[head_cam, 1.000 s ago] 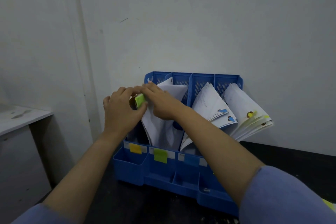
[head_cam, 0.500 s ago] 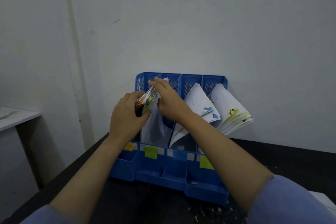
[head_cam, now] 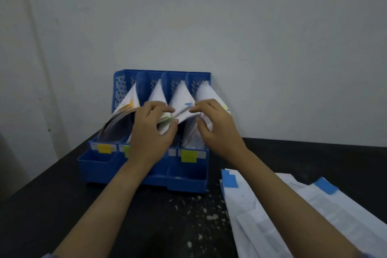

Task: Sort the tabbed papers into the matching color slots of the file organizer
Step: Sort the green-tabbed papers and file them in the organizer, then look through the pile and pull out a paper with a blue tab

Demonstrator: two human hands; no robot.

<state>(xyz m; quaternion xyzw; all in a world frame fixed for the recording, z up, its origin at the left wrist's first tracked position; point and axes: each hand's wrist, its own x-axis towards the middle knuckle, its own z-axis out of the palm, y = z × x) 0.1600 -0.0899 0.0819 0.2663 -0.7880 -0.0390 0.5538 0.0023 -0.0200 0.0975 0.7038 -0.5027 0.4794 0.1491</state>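
Gripping green-tabbed papers [head_cam: 167, 123], left hand [head_cam: 150, 132]; right hand [head_cam: 217, 123] loosely curled beside.

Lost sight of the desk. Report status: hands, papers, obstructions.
Left hand grips the green-tabbed stack in the file organizer. Right hand touches papers beside it, curled. Blue-tabbed papers wait on table. Nothing blocking.

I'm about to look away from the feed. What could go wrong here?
1. The left hand grips only the edge of the green-tab stack; the sheets might fan out or slip.
2. Papers in the organizer lean into each other, so sheets could enter the wrong slot.
3. Blue-tab papers lie loose by the right arm and could be swept off.
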